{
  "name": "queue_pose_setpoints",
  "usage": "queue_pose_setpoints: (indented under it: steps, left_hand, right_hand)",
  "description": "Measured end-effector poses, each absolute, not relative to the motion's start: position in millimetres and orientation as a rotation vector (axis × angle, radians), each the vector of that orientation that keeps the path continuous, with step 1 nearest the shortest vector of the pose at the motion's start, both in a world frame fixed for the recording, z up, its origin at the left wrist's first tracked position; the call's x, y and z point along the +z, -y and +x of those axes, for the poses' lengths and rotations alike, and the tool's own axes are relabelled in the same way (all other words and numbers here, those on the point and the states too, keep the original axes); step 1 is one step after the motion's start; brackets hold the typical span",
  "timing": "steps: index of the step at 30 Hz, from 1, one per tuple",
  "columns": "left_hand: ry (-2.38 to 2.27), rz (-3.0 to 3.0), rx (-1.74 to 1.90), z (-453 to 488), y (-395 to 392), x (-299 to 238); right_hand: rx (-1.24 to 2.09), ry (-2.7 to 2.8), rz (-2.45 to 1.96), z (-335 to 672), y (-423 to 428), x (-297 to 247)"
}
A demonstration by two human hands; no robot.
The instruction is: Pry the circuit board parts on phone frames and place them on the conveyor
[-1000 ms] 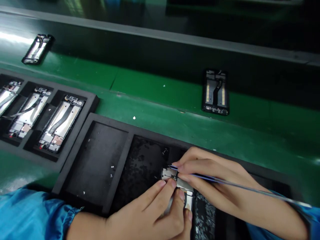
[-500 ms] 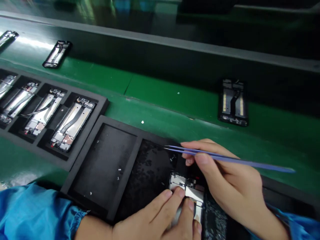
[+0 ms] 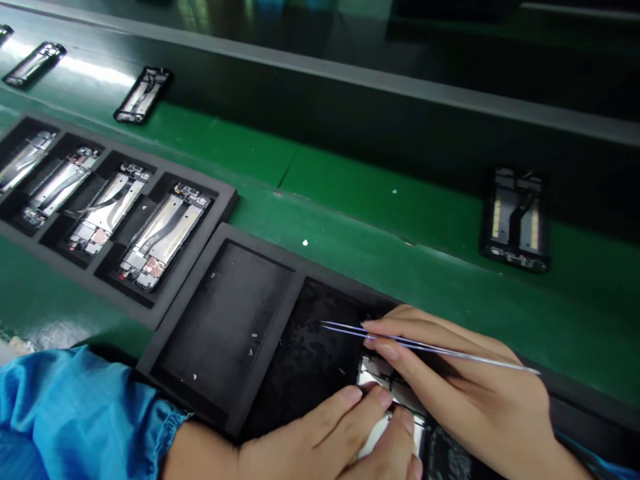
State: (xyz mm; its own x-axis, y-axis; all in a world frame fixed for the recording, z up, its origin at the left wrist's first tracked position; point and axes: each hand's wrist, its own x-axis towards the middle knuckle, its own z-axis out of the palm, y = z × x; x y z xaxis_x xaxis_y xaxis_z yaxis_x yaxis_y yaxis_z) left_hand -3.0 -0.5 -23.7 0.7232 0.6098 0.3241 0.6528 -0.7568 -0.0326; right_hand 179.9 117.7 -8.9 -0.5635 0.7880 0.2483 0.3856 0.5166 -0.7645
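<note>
Tweezers out over an opened phone — both hands busy
The right hand (image 3: 465, 373) pinches slim, shiny metal tweezers (image 3: 480, 361), tips slightly apart — left hand (image 3: 340, 427) lies across the opened phone (image 3: 373, 375), fingers bent and close together, though I can't tell if the hidden thumb grips it. Phone's at the black tray (image 3: 267, 350), all silvery plates under those fingertips; the tray's matte with rectangular pockets.

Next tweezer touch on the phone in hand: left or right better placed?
Right hand, I'd say: it holds the tweezers, close to the phone. The left hand has its fingers across the phone, apparently steadying it.
</note>
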Motion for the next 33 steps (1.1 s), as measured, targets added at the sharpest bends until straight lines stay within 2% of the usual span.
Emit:
queue_pose_setpoints:
  steps: [14,18,21,27,30,33]
  left_hand:
    - [1.059,-2.801,-0.539,0,6,-31]
    - [1.214,-2.862,-0.819,-7,-1,-13]
    - [1.635,-3.115,-0.985,-20,-27,13]
    - [3.171,-3.049,-0.828,-29,-89,34]
    - [3.427,-2.988,-0.767,-27,-100,32]
    - [3.468,-3.010,-0.465,-22,-104,32]
  right_hand:
    - [0.939,2.108,-1.013,182,-115,-9]
    - [0.989,1.956,-1.064,196,-111,-9]
    - [1.068,1.983,-0.961,208,-108,-9]
    - [0.903,2.141,-0.865,212,-113,-7]
    - [0.883,2.181,-0.875,210,-116,-6]
    - [0.903,2.203,-0.846,209,-116,-7]
